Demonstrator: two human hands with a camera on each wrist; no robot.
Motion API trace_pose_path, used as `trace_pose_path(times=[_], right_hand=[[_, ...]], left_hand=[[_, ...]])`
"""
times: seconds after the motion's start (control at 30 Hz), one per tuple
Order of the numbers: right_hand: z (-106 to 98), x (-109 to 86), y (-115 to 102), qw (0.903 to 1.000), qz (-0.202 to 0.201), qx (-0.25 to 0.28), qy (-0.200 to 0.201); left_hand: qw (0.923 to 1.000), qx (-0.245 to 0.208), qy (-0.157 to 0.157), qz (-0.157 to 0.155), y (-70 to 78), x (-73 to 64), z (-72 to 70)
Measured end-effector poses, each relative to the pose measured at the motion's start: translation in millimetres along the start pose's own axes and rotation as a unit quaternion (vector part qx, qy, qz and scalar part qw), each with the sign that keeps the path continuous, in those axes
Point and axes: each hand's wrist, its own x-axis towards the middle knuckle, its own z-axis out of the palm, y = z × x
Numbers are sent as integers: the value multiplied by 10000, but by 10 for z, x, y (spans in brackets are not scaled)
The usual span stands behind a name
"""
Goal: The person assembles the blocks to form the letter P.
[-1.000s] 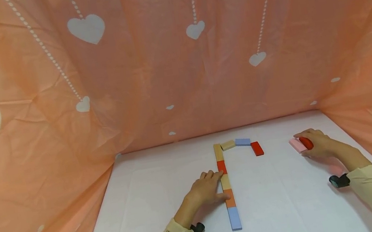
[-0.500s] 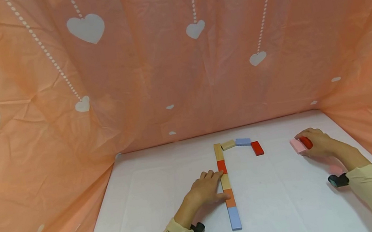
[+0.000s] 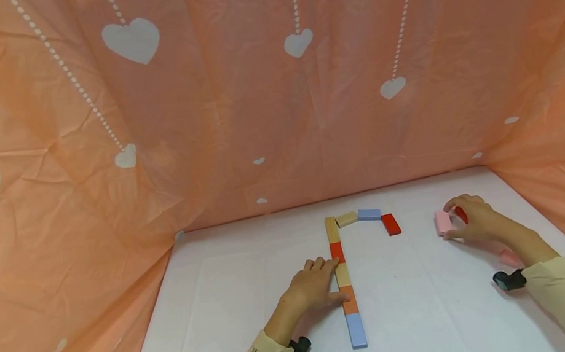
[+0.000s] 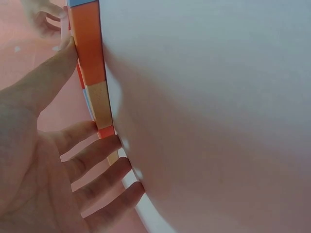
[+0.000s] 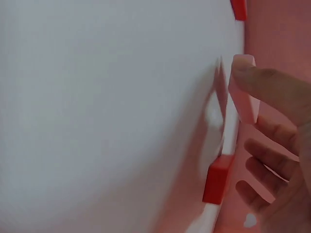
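The right hand [image 3: 476, 221] pinches a pale pink rectangular block [image 3: 442, 223] by its two ends, between the thumb and the index finger, while its other fingers hold nothing. This block is at the right part of the white table surface [image 3: 237, 308], well apart from the row; whether it touches the table, I cannot tell. Just beside the hand lies a glossy red block [image 5: 217, 179] (partly covered by the fingers in the head view), and near the right wrist there is another pink block [image 3: 509, 257], half hidden.

The left hand [image 3: 309, 287] has its thumb and fingers apart and grips nothing. It touches the straight row, with the thumb at a flat orange block [image 3: 349, 305] and the index fingertip at a short red block [image 3: 337, 253]; between these two lies a light natural-wood block [image 3: 342, 275]. A pale blue rectangular block [image 3: 356, 330] makes the near end of the row
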Motion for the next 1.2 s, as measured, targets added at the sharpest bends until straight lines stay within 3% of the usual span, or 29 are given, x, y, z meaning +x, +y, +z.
trace_pose_path(times=[0.23,0.93,1.2], right_hand=[[100,-11,-165,9969,-291,666,301],[512,-24,-737,9918,396,1046,622],[667,-28,-973,9868,731,1358,493]], left_hand=[[10000,-33,-35,-16,3,10,-5],[9999,-114,-59,-93,8,21,-7],[9999,-108,-56,-87,7,30,4]])
